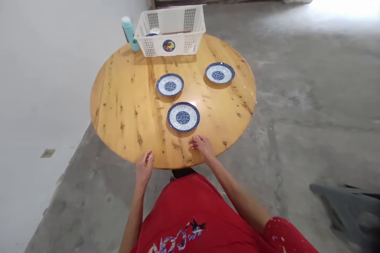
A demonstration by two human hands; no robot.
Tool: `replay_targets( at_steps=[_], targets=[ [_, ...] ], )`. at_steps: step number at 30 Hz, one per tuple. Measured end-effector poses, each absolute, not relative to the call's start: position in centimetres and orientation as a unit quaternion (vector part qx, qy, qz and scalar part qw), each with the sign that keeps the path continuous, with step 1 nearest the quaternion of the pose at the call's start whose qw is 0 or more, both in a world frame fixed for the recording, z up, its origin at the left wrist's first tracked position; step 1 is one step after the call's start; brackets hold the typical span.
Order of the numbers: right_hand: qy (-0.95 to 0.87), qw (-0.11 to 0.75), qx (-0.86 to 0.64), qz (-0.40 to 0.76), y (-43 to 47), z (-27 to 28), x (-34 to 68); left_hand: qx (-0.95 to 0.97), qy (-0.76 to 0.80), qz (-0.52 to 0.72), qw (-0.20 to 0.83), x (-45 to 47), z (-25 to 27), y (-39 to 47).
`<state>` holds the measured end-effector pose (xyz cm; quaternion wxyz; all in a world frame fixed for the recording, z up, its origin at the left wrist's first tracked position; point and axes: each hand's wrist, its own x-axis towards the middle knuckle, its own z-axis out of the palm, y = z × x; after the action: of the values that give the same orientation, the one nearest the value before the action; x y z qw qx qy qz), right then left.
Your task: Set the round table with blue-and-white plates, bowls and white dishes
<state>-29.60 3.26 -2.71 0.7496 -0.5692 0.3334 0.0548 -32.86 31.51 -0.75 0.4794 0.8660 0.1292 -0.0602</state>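
Observation:
My right hand [202, 147] hovers at or rests on the near part of the table, its loosely bent fingers apart and holding nothing. Just beyond it lies a blue-and-white plate [183, 117], which the fingers do not touch. At the table's near edge, further left, is my left hand [144, 167], fingers curled in with nothing seen in them. A second blue-and-white plate [170, 85] lies behind the nearest one. Over to the right sits a third such plate [220, 73]. All three lie face up and apart from one another.
The round wooden table [124, 114] carries a white plastic basket [170, 45] at its far side, with a few items partly hidden inside. A turquoise bottle [129, 33] stands left of it. A white wall [59, 67] runs along the left; a grey object [350, 209] is at lower right.

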Motion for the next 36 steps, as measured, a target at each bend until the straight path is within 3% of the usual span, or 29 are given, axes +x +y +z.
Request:
replay_targets(
  at_steps=[9,19,36],
  targets=[
    [0.339,0.759,-0.555,0.037,4.1,-4.0,-25.3,0.874,0.133,-0.123,0.451,-27.7,-0.7,30.8],
    [0.402,0.741,-0.538,0.007,4.9,-4.5,-23.7,0.889,0.038,-0.169,0.424,-22.4,0.0,28.8],
    [0.483,0.657,-0.578,-0.003,5.2,-2.3,-23.2,0.886,-0.074,-0.194,0.414,-10.0,-1.7,31.3]
  ],
)
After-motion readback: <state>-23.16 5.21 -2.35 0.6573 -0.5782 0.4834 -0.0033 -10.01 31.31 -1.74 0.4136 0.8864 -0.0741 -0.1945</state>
